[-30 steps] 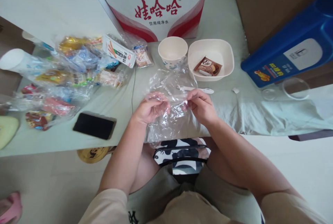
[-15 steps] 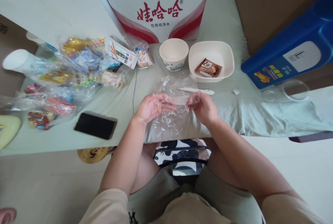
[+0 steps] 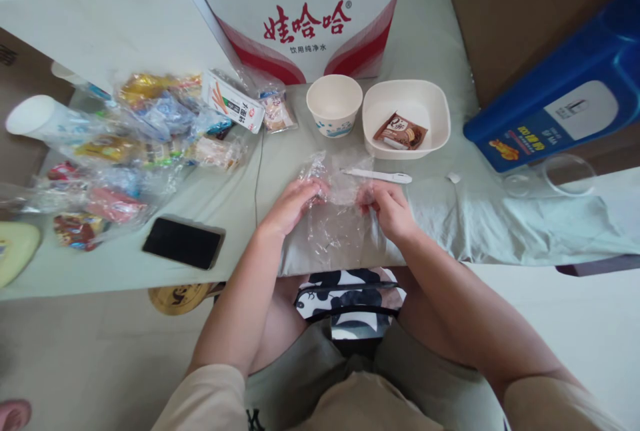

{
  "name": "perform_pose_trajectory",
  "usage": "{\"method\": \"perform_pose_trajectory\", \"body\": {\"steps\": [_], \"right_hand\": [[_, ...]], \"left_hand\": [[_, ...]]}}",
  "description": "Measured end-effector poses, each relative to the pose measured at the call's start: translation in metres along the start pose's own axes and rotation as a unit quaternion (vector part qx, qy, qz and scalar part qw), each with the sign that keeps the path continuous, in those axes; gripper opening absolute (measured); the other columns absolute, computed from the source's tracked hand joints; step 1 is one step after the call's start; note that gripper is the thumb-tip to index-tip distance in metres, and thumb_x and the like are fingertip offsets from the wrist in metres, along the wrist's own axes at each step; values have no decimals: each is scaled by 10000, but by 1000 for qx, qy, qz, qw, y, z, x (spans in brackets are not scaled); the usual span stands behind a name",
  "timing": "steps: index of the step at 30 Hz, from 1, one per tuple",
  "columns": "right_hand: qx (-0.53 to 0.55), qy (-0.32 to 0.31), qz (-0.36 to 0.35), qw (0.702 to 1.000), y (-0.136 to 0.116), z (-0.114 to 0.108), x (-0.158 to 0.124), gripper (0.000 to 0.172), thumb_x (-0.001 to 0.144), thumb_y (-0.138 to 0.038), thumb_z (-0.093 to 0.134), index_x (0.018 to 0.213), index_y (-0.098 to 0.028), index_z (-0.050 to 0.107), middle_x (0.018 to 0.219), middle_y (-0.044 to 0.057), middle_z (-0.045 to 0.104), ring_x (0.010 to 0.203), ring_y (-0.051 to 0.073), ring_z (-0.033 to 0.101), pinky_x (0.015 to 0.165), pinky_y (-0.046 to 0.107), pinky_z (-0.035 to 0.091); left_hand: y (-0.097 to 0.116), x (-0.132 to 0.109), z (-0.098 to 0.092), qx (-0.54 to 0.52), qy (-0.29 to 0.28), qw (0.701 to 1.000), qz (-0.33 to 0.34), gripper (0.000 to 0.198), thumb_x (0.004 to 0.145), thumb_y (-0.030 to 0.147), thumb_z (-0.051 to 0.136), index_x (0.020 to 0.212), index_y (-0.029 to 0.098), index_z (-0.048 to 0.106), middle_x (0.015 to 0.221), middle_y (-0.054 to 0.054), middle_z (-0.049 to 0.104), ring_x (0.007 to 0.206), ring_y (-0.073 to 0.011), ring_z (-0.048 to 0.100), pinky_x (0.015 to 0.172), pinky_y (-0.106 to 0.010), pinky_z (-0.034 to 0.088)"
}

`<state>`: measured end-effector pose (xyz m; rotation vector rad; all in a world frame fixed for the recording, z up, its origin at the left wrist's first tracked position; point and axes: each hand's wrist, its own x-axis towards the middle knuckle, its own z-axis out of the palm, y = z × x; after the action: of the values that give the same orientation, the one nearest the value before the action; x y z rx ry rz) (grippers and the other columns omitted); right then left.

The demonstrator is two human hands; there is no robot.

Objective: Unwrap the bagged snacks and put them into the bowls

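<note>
Head view: one clear plastic bag spans the two hands over the bench; left hand has its fingers pinched nearly closed on the bag's 9 o'clock side, right hand likewise at 3. From the bag, one slim white tool lies at 2, its tip overlapped in view; one cup at 12, blocked behind by one printed carton; one bowl with one brown packet at 1; one phone at 9.

From your head, the one camera looks forward and steeply down, near enough to centre your bare left hand and bare right hand by the near edge of the pale green cloth-covered table.
</note>
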<state>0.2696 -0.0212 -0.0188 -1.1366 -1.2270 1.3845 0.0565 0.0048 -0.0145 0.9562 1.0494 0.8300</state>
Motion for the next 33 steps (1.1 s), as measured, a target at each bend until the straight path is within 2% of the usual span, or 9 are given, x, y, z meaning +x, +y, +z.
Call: {"method": "perform_pose_trajectory", "body": {"steps": [5, 7, 10, 15, 21, 27, 33], "right_hand": [[12, 7, 6, 1000, -4, 2, -1, 368, 850, -463, 529, 581, -217, 580, 614, 17, 585, 530, 138, 489, 556, 307, 420], [13, 3, 13, 1000, -5, 2, -1, 348, 834, -462, 543, 592, -216, 588, 616, 13, 578, 531, 136, 484, 546, 301, 418], [3, -4, 17, 1000, -8, 3, -1, 346, 823, -471, 545, 596, -216, 599, 579, 6, 549, 531, 138, 475, 544, 298, 418], [-16, -16, 15, 1000, -12, 4, -2, 346, 825, -458, 532, 578, -218, 572, 567, 2, 536, 547, 136, 467, 556, 292, 426], [-25, -40, 21, 999, -14, 3, -2, 336, 817, -472, 543, 596, -219, 544, 589, 0, 528, 571, 140, 487, 577, 292, 437], [-61, -50, 26, 997, -9, 3, -3, 329, 837, -459, 537, 631, -207, 592, 587, -2, 547, 584, 141, 500, 593, 290, 417], [-102, -76, 21, 992, -4, 2, -4, 330, 855, -430, 526, 611, -208, 538, 574, -10, 526, 592, 138, 490, 599, 286, 382]], "left_hand": [[1, -1, 1, -6, 13, 1000, -24, 420, 683, 496, 827, 932, 178, 710, 1079, -95, 737, 1055, -261, 680, 900, -370, 519], [1, -2, 1, -10, 1, 1000, -26, 439, 688, 491, 831, 974, 186, 697, 1089, -92, 739, 1076, -258, 678, 913, -367, 517], [0, -2, 1, 5, -14, 1000, -22, 448, 685, 467, 850, 1006, 196, 697, 1038, -72, 741, 1005, -226, 679, 902, -346, 506], [-5, 0, -1, 48, -16, 999, -1, 388, 696, 417, 852, 982, 198, 710, 993, -44, 719, 946, -204, 662, 879, -333, 487], [-3, -1, 2, 48, 1, 999, -2, 377, 702, 437, 832, 969, 195, 720, 972, -32, 711, 849, -171, 628, 858, -324, 489], [-2, -2, 4, 48, 6, 999, 4, 357, 690, 428, 842, 938, 194, 736, 934, -28, 701, 829, -165, 618, 832, -300, 482], [-3, -1, 3, 60, 10, 998, 5, 332, 701, 418, 830, 936, 200, 743, 947, -34, 715, 843, -176, 629, 845, -312, 484]]}}
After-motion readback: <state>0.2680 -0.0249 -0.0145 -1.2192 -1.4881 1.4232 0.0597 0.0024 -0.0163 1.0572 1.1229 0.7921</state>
